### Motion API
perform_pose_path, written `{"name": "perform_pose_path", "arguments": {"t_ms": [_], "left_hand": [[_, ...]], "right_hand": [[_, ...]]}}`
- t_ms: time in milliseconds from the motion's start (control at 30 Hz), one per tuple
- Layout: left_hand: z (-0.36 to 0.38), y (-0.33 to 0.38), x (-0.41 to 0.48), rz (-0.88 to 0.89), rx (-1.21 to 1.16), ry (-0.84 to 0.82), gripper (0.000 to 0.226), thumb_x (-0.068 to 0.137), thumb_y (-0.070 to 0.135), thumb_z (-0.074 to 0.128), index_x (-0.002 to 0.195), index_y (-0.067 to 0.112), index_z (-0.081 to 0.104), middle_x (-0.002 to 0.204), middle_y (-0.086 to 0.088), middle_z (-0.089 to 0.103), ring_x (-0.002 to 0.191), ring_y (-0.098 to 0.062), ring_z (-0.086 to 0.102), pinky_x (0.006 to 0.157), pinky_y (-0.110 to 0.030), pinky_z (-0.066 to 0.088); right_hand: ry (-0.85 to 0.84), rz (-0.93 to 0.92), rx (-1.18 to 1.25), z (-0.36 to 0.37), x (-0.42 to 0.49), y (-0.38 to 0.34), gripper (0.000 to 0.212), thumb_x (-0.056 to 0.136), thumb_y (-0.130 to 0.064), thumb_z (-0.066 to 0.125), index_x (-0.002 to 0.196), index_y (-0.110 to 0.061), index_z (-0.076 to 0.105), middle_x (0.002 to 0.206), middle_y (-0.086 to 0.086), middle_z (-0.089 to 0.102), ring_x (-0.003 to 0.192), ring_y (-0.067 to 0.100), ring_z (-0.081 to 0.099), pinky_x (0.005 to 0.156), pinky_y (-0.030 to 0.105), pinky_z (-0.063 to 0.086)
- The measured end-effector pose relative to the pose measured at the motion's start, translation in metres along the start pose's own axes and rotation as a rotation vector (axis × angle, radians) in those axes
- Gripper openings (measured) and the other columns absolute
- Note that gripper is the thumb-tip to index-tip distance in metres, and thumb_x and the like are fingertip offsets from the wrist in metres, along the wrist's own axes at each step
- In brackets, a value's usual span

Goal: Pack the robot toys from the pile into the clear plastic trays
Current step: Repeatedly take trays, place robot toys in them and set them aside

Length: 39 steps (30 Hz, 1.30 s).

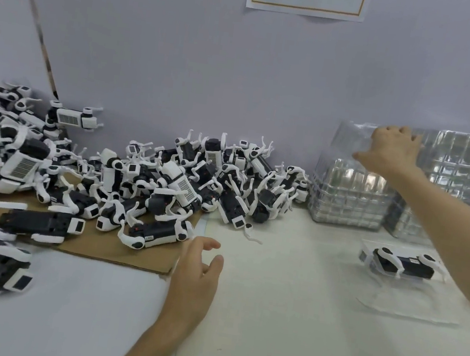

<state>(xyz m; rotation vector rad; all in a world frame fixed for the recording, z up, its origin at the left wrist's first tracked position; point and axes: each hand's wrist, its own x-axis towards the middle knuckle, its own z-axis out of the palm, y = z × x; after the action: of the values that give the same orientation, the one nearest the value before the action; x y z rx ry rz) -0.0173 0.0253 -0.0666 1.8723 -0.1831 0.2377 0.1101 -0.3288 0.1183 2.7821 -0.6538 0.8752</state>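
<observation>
Your right hand point(392, 152) was up on the nearer stack of clear trays point(347, 198) at the back right of the desk point(271, 302), palm flat against the top tray with the fingers curled over its far edge. Whether that grip had closed on the tray or only rested there, I could not tell. A second stack of trays point(466, 178) stood just behind and to the right of it, against the wall.

Your left hand point(197, 274) hovered low over the desk, its grip loose and empty, fingers half open, just beside the corner of the cardboard sheet point(116, 254).

The pile of robot toys point(197, 179) lay along the wall, spilling over the cardboard and off to the left. One toy point(401, 264) already sat in a tray point(408, 308) lying on the desk near your right forearm.

You looked to be fetching a fresh tray, with nearly all the packing still ahead. Next you would need to peel a single tray off the stack without dragging its neighbours, set it down in front of you, and bring a toy across from the pile.
</observation>
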Motion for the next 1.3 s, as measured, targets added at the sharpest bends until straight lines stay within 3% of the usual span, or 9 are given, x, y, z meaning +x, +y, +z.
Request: {"name": "perform_pose_path", "arguments": {"t_ms": [67,233,433,633,800,867,967,1167,1300], "left_hand": [[0.001,0.002,-0.002,-0.001,-0.003,-0.024,0.016,0.1,0.02,0.052,0.106,0.034,0.056,0.114,0.018,0.053,0.082,-0.012,0.064,0.074,-0.026,0.047],[0.0,0.007,0.0,-0.114,-0.171,-0.188,0.016,0.101,0.016,0.052,0.097,0.022,0.067,0.096,0.006,0.069,0.07,-0.008,0.065,0.058,-0.018,0.044],[-0.006,0.014,-0.002,-0.132,-0.421,-0.423,0.025,0.09,0.039,0.061,0.1,0.019,0.074,0.098,-0.005,0.074,0.081,-0.017,0.067,0.069,-0.027,0.049],[-0.005,0.015,-0.005,-0.111,-0.559,-0.478,0.039,0.082,0.046,0.071,0.108,0.017,0.075,0.106,-0.01,0.073,0.087,-0.023,0.07,0.072,-0.028,0.053],[0.002,0.011,-0.002,-0.197,-0.668,-0.394,0.05,0.089,0.028,0.072,0.113,-0.015,0.063,0.097,-0.022,0.072,0.084,-0.026,0.068,0.072,-0.03,0.055],[0.003,0.013,-0.003,-0.223,-0.786,-0.42,0.046,0.088,0.023,0.064,0.109,-0.018,0.062,0.097,-0.024,0.071,0.084,-0.028,0.068,0.075,-0.032,0.057],[0.006,0.016,-0.006,-0.188,-0.841,-0.446,0.038,0.089,0.018,0.061,0.109,-0.015,0.065,0.103,-0.025,0.073,0.091,-0.027,0.073,0.08,-0.033,0.058],[0.01,0.013,-0.012,-0.039,-0.655,-0.353,0.026,0.083,0.019,0.066,0.1,0.001,0.072,0.092,-0.02,0.075,0.086,-0.033,0.075,0.077,-0.036,0.06],[0.014,0.017,-0.017,0.069,-0.554,-0.384,0.017,0.084,0.014,0.067,0.094,0.003,0.075,0.084,-0.011,0.075,0.08,-0.027,0.074,0.07,-0.035,0.061]], "right_hand": [[0.079,0.019,0.083,-0.012,-0.012,0.001,0.038,0.085,-0.033,0.068,0.111,-0.004,0.066,0.115,0.018,0.063,0.118,0.035,0.048,0.104,0.047,0.034],[0.27,-0.048,0.448,-0.045,-0.065,-0.008,0.049,0.086,-0.039,0.072,0.122,-0.006,0.065,0.115,0.014,0.065,0.114,0.031,0.048,0.098,0.044,0.034],[0.376,-0.179,0.923,-0.052,-0.182,-0.036,0.045,0.078,-0.036,0.079,0.114,-0.012,0.067,0.101,-0.003,0.062,0.101,0.009,0.04,0.087,0.033,0.034],[0.094,-0.301,1.099,-0.009,-0.278,-0.067,0.039,0.077,-0.032,0.082,0.106,-0.036,0.057,0.101,-0.034,0.052,0.103,0.01,0.048,0.091,0.037,0.042],[-0.064,-0.237,1.199,0.006,-0.292,-0.07,0.032,0.075,-0.055,0.066,0.104,-0.049,0.055,0.107,-0.038,0.05,0.114,0.0,0.048,0.096,0.014,0.037],[-0.061,-0.248,1.196,0.004,-0.293,-0.067,0.035,0.076,-0.051,0.073,0.106,-0.05,0.055,0.109,-0.037,0.049,0.115,0.0,0.049,0.094,0.009,0.035],[-0.069,-0.264,1.168,0.002,-0.292,-0.063,0.037,0.08,-0.041,0.079,0.106,-0.05,0.055,0.104,-0.031,0.055,0.112,0.002,0.051,0.098,0.018,0.037],[-0.014,-0.292,1.074,-0.009,-0.29,-0.06,0.044,0.074,-0.062,0.068,0.113,-0.042,0.063,0.095,-0.03,0.057,0.103,0.0,0.054,0.097,0.009,0.023],[-0.156,-0.355,1.09,-0.009,-0.29,-0.062,0.044,0.076,-0.067,0.067,0.098,-0.029,0.062,0.088,-0.016,0.065,0.092,0.004,0.058,0.093,0.027,0.039]]}}
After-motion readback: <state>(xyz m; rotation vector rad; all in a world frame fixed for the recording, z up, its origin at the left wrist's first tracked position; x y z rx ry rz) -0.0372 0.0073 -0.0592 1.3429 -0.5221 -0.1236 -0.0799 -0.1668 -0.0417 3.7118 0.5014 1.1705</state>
